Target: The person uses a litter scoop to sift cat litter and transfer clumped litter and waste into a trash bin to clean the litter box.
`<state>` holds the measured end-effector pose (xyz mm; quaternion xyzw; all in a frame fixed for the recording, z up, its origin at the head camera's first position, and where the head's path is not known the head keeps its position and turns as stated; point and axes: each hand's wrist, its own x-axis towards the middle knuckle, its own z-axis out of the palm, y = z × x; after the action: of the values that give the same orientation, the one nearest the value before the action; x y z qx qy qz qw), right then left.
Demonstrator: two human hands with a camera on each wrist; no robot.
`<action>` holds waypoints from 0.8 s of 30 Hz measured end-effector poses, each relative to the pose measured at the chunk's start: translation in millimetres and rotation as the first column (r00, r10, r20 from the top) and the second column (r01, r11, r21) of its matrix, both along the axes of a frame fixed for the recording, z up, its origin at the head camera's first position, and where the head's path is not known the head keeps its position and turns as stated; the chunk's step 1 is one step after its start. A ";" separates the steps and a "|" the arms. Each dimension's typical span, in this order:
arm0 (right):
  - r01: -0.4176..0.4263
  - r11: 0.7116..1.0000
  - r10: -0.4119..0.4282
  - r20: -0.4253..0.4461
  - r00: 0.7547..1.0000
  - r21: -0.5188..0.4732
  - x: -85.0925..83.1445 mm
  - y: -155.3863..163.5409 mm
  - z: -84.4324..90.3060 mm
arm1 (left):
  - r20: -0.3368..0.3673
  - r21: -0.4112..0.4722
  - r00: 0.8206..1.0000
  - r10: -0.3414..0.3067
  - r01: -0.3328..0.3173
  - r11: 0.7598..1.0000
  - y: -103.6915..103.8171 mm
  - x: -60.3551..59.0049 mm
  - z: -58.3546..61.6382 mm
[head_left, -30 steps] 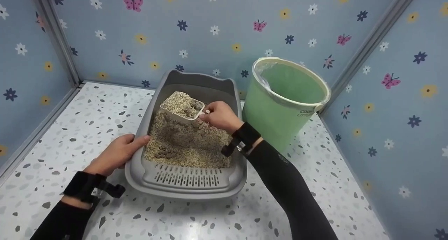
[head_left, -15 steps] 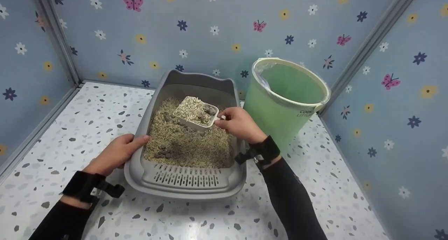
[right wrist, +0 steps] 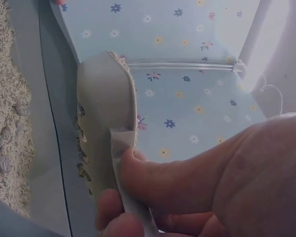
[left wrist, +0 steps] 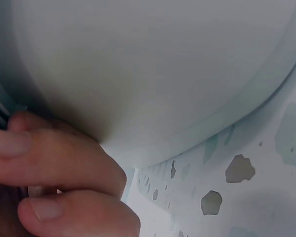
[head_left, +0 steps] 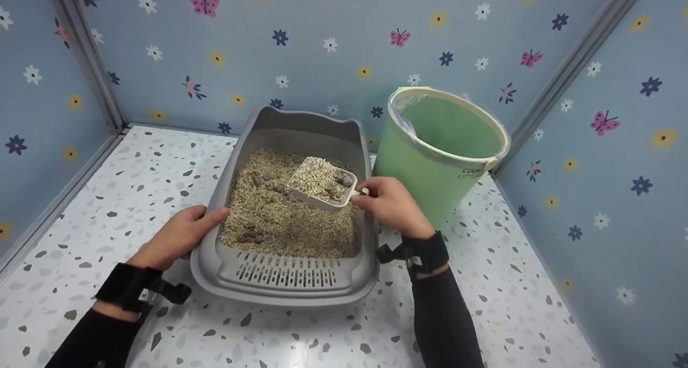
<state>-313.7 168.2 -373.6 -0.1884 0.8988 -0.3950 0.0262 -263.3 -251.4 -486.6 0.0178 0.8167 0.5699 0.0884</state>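
Note:
My left hand [head_left: 177, 236] grips the left rim of a grey litter box [head_left: 285, 297], thumb on top of the edge. In the left wrist view its fingers [left wrist: 74, 163] curl under the box's side. My right hand [head_left: 396, 206] holds a pale litter scoop [head_left: 317, 200] by its short handle, thumb along the handle in the right wrist view. Pale litter and a few darker clumps [head_left: 339, 181] heap the scoop, which hangs over the right side of the box. Below lies litter [head_left: 285, 220] with dark clumps [head_left: 250, 235] near the front left.
A green bin [head_left: 424, 180] with a cream rim and a clear liner stands close to the right of the box. Flower-patterned walls [head_left: 322, 24] rise behind and at both sides. The speckled surface [head_left: 129, 185] extends around the box.
My right hand has carried the loaded scoop right and toward me, from the middle of the box to its right side. The left hand has stayed on the rim.

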 end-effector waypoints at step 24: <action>-0.037 0.997 0.038 -0.024 0.999 0.065 -7.7 17.6 -0.2 | 0.019 0.013 1.000 0.010 -0.011 1.000 0.3 1.1 -0.8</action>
<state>-321.3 185.7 -373.8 -0.2094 0.9076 -0.3627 0.0284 -262.1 -251.1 -487.4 0.0087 0.8121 0.5761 0.0930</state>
